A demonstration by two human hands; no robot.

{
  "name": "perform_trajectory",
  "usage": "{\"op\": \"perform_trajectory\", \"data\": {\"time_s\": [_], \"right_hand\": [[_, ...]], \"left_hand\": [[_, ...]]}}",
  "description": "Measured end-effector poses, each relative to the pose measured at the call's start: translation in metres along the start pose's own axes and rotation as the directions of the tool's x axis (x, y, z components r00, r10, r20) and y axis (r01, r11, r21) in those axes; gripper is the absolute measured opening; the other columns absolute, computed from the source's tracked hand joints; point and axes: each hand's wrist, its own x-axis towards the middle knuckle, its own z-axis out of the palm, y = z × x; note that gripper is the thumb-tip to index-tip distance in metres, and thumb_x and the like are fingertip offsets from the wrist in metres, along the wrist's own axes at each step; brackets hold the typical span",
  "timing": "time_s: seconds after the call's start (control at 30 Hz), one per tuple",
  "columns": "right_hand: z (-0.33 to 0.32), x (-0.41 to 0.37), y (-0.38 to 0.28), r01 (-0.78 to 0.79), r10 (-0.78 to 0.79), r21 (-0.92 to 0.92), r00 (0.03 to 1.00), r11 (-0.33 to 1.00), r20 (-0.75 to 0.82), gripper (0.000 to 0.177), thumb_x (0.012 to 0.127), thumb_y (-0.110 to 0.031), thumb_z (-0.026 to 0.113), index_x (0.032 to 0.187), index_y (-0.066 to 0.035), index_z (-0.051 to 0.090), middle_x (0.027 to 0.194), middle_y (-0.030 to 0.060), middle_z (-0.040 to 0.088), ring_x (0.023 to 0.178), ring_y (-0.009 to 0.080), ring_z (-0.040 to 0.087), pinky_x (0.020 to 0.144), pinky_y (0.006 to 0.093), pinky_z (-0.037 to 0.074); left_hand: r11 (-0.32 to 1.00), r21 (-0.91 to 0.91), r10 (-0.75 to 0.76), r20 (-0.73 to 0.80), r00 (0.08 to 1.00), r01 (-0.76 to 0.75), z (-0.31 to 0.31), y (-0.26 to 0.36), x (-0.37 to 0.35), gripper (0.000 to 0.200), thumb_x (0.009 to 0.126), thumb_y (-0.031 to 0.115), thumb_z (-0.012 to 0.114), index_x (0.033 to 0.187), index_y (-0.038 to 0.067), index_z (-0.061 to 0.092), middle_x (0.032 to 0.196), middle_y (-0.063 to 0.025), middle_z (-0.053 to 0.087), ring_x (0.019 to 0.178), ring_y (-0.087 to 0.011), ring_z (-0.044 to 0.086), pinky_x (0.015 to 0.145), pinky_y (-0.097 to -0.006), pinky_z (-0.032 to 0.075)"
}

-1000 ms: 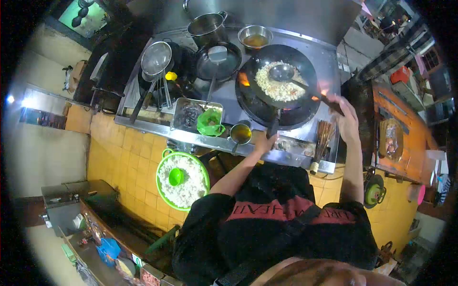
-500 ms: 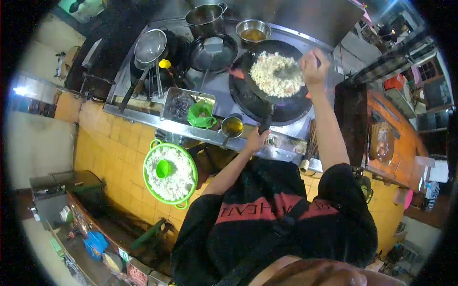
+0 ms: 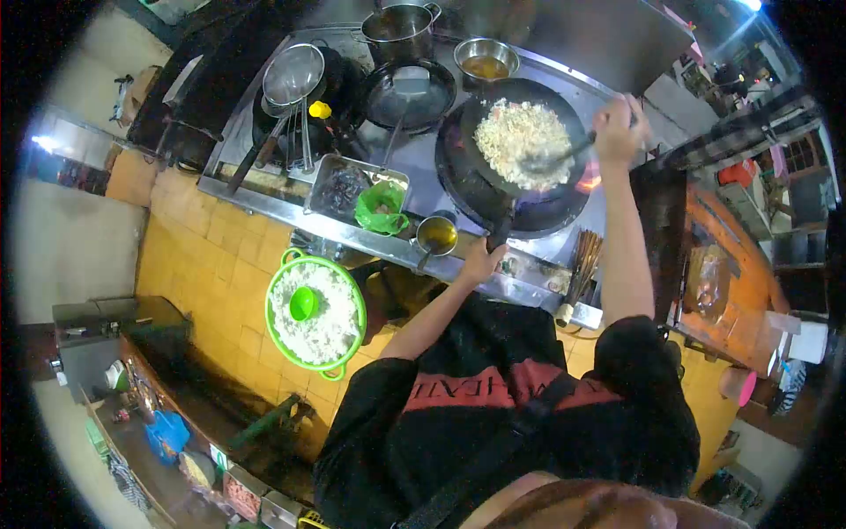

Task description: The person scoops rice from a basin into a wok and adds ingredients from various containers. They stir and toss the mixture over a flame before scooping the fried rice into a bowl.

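Note:
My left hand (image 3: 485, 259) is wrapped round the dark handle of a wok (image 3: 566, 99), which sits over a larger dark wok (image 3: 555, 222) on the stove. Fried rice (image 3: 518, 139) with pinkish bits lies in the upper wok. My right hand (image 3: 619, 132), slightly blurred, grips the end of a spatula (image 3: 568, 155) at the wok's right side. The spatula's head is down in the rice. Orange flame (image 3: 589, 181) shows at the wok's right edge.
A green basket (image 3: 359, 304) of white rice with a green cup (image 3: 303, 303) stands left of me. Along the counter are a ladle of yellow oil (image 3: 437, 235), a metal tray (image 3: 328, 208), a frying pan (image 3: 374, 115), a strainer (image 3: 293, 74), a pot (image 3: 397, 31) and a steel bowl (image 3: 487, 62).
My right hand has swung out to the right and slightly down, bringing the spatula's shaft into view. The rice is spread differently. The whole view has shifted a little.

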Motion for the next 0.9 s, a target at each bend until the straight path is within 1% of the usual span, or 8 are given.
{"op": "perform_trajectory", "data": {"time_s": [0.07, 0.17, 0.37, 0.5, 0.57, 0.63, 0.7, 0.9], "right_hand": [[-0.006, 0.009, 0.003, -0.021, 0.027, -0.101, 0.997, 0.995, 0.065, 0.023, 0.088, -0.012, 0.052, 0.069, -0.004, 0.044, 0.055, -0.0002, 0.041, 0.046, 0.0078, 0.038, 0.042, 0.0238, 0.03], [-0.007, 0.014, -0.032, -0.028, 0.026, 0.096, 0.999, 0.995, 0.025, 0.023, 0.088, -0.014, 0.052, 0.069, -0.003, 0.045, 0.054, 0.0008, 0.041, 0.045, 0.0092, 0.039, 0.042, 0.0257, 0.031], [0.001, 0.022, -0.007, -0.029, 0.029, 0.035, 0.999, 0.999, 0.022, 0.018, 0.086, -0.016, 0.055, 0.084, 0.003, 0.054, 0.052, 0.0027, 0.046, 0.043, 0.0099, 0.041, 0.04, 0.0254, 0.033], [0.008, 0.004, 0.014, -0.049, 0.042, -0.037, 0.985, 0.998, -0.168, 0.021, 0.086, -0.017, 0.055, 0.076, 0.001, 0.054, 0.054, 0.0026, 0.051, 0.045, 0.009, 0.045, 0.042, 0.0247, 0.035], [0.006, 0.011, 0.018, 0.197, -0.172, -0.29, 0.979, 0.936, 0.112, 0.022, 0.086, -0.016, 0.056, 0.071, 0.0, 0.054, 0.054, 0.0031, 0.052, 0.046, 0.0087, 0.047, 0.042, 0.0241, 0.036], [0.012, 0.011, -0.002, 0.11, -0.104, -0.124, 0.993, 0.986, 0.05, 0.023, 0.086, -0.013, 0.057, 0.067, -0.001, 0.053, 0.052, 0.0027, 0.051, 0.046, 0.0083, 0.046, 0.043, 0.0244, 0.036], [0.006, -0.004, -0.004, 0.08, -0.081, -0.018, 0.997, 0.997, -0.018, 0.02, 0.085, -0.01, 0.056, 0.068, -0.001, 0.052, 0.053, 0.0024, 0.05, 0.047, 0.0076, 0.046, 0.043, 0.0245, 0.036], [-0.016, -0.003, 0.022, 0.182, -0.163, -0.054, 0.955, 0.982, 0.249, 0.021, 0.087, -0.011, 0.053, 0.068, -0.002, 0.051, 0.054, 0.0014, 0.049, 0.047, 0.0069, 0.043, 0.044, 0.0235, 0.036]], "left_hand": [[0.996, 0.068, -0.049, -0.015, 0.999, 0.05, -0.007, 0.042, -0.01, 0.047, 0.082, 0.032, 0.066, 0.101, -0.007, 0.05, 0.062, -0.0082, 0.059, 0.046, -0.0166, 0.057, 0.046, -0.032, 0.047], [0.999, 0.029, -0.022, 0.03, 0.999, 0.021, -0.006, 0.018, -0.002, 0.05, 0.082, 0.033, 0.066, 0.107, -0.006, 0.047, 0.063, -0.0075, 0.059, 0.048, -0.0163, 0.057, 0.047, -0.032, 0.048], [0.996, -0.033, -0.084, 0.054, 0.995, 0.086, -0.008, 0.022, 0.001, 0.047, 0.082, 0.035, 0.065, 0.103, -0.004, 0.051, 0.065, -0.0086, 0.061, 0.052, -0.0159, 0.059, 0.051, -0.0322, 0.048], [0.968, 0.241, 0.073, 0.005, 0.997, -0.072, -0.003, -0.005, 0.007, 0.052, 0.082, 0.041, 0.065, 0.101, -0.005, 0.053, 0.074, -0.013, 0.064, 0.054, -0.0208, 0.062, 0.061, -0.0364, 0.05], [0.984, 0.154, -0.095, 0.007, 0.995, 0.093, -0.006, 0.017, -0.002, 0.05, 0.082, 0.041, 0.064, 0.097, -0.005, 0.054, 0.078, -0.0149, 0.064, 0.052, -0.023, 0.062, 0.063, -0.0369, 0.05], [0.97, 0.227, -0.093, 0.002, 0.996, 0.09, -0.01, 0.031, -0.001, 0.047, 0.083, 0.04, 0.063, 0.095, -0.005, 0.054, 0.073, -0.014, 0.064, 0.05, -0.022, 0.061, 0.062, -0.0362, 0.05], [0.997, 0.027, -0.079, 0.046, 0.996, 0.077, -0.007, 0.021, -0.002, 0.049, 0.084, 0.041, 0.062, 0.096, -0.005, 0.053, 0.068, -0.0128, 0.063, 0.051, -0.0218, 0.061, 0.061, -0.0359, 0.05], [0.988, 0.09, -0.13, 0.062, 0.99, 0.124, -0.002, -0.004, 0.011, 0.045, 0.082, 0.039, 0.064, 0.091, -0.004, 0.055, 0.066, -0.0099, 0.063, 0.054, -0.0198, 0.062, 0.054, -0.034, 0.049]]}}
